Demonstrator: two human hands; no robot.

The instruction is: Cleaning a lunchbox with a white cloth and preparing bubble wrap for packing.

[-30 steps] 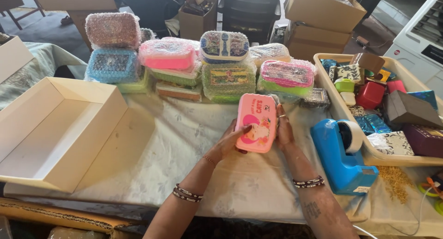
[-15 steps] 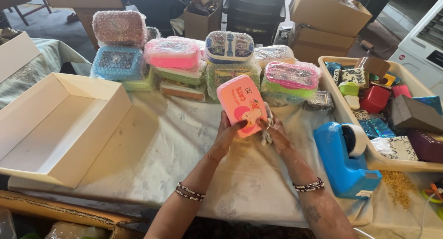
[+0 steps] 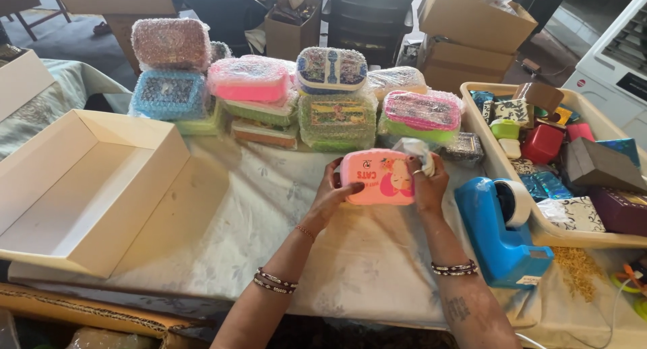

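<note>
A pink lunch box with a cartoon figure on its lid (image 3: 379, 177) lies lengthwise between my two hands above the table. My left hand (image 3: 331, 194) grips its left end, thumb on the lid. My right hand (image 3: 427, 182) holds the right end and also pinches a crumpled white cloth or tissue (image 3: 416, 149) against the box's top corner. Just behind stands a row of bubble-wrapped lunch boxes (image 3: 335, 118), stacked in twos.
An open cream cardboard box (image 3: 81, 187) sits at the left. A blue tape dispenser (image 3: 500, 229) stands right of my hands. A beige tray (image 3: 495, 161) at the right holds several small boxes. Brown cartons (image 3: 472, 25) stand behind. A pale cloth (image 3: 256, 221) covers the table.
The pink box has been turned from tilted upright to lying sideways. My right hand has shifted to its right end with the white cloth bunched in it.
</note>
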